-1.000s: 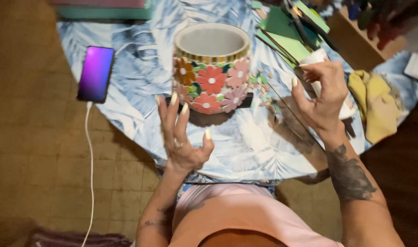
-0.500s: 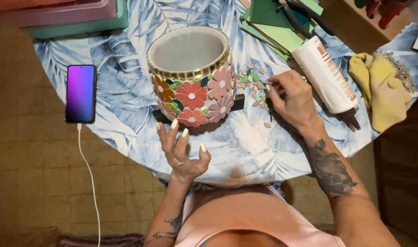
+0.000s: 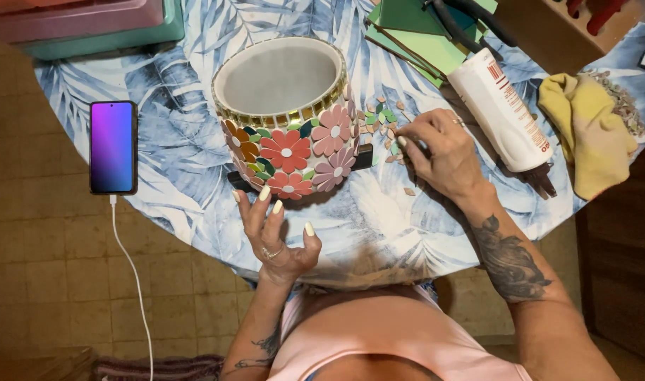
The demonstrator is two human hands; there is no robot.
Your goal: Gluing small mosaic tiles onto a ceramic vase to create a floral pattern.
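Head view: lying on its side on the leaf-print tablecloth [image 3: 195,169], the mosaic flower pot [image 3: 288,116], propped on a dark block [image 3: 364,159]. Hovering just below it, the left hand [image 3: 274,233], fingers spread, holding nothing. Resting beside the pot among loose tile pieces [image 3: 380,120], the right hand [image 3: 439,152], fingertips pinching together; whether gripping a piece, impossible to tell. Lying nearby: white glue bottle [image 3: 499,109], yellow rag [image 3: 587,130], phone [image 3: 113,147].
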